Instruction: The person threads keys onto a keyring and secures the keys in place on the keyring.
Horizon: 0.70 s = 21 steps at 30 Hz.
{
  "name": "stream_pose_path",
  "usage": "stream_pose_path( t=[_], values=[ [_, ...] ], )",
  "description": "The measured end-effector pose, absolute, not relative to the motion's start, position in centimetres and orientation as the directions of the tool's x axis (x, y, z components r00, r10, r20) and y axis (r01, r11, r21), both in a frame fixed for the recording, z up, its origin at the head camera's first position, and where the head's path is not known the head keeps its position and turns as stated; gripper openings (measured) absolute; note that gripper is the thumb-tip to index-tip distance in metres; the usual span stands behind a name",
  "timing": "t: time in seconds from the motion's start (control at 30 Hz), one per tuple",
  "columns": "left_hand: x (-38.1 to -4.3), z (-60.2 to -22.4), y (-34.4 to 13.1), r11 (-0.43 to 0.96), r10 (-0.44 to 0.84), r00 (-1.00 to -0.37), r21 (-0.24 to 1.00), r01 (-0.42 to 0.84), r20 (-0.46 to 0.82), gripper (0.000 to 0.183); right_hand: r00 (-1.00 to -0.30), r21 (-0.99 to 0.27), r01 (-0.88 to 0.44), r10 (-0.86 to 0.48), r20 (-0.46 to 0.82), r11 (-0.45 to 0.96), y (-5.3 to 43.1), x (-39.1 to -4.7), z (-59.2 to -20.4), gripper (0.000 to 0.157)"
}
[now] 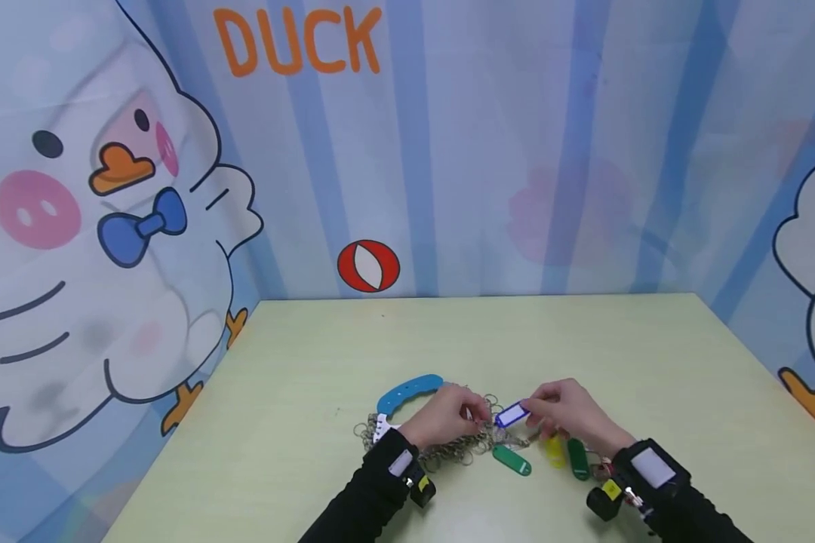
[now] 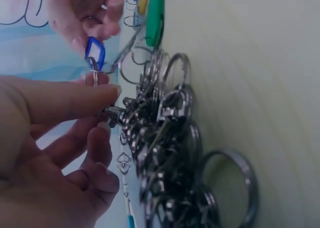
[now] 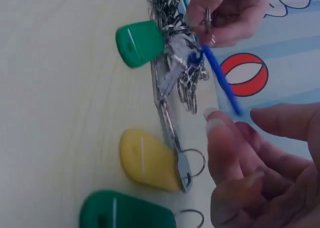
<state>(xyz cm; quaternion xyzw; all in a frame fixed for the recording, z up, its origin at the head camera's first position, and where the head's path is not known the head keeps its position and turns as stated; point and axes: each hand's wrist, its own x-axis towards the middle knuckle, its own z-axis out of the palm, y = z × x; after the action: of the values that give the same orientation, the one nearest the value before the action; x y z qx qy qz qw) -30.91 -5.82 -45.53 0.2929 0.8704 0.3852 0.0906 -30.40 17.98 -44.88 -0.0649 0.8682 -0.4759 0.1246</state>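
Note:
My left hand pinches a metal key ring between thumb and fingers, above a heap of metal rings and clasps. From that ring a blue-framed key tag with a white label reaches toward my right hand. In the right wrist view, the right thumb and fingers stand slightly apart around the tag's far end, not pinching it. A green key tag lies beside the heap. Under my right hand are a yellow key tag and another green key tag.
A blue curved band with a white part lies behind and left of the heap. Silver keys lie among the rings. The pale table meets a printed cloth backdrop behind and at both sides.

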Motion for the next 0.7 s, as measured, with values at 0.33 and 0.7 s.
stream_pose_path(
  t=[0.33, 0.7],
  values=[
    [-30.7, -45.6, -5.8, 0.569, 0.677, -0.732, 0.574, 0.588, 0.078, 0.036, -0.979, -0.637, -0.084, -0.182, -0.091, 0.766, 19.5, -30.0, -44.6, 0.01],
    [-30.8, -45.6, -5.3, 0.61, 0.642, -0.764, 0.561, 0.56, 0.065, 0.023, -0.963, -0.581, -0.073, -0.209, -0.171, 0.81, 19.6, -29.4, -45.1, 0.01]
  ],
)
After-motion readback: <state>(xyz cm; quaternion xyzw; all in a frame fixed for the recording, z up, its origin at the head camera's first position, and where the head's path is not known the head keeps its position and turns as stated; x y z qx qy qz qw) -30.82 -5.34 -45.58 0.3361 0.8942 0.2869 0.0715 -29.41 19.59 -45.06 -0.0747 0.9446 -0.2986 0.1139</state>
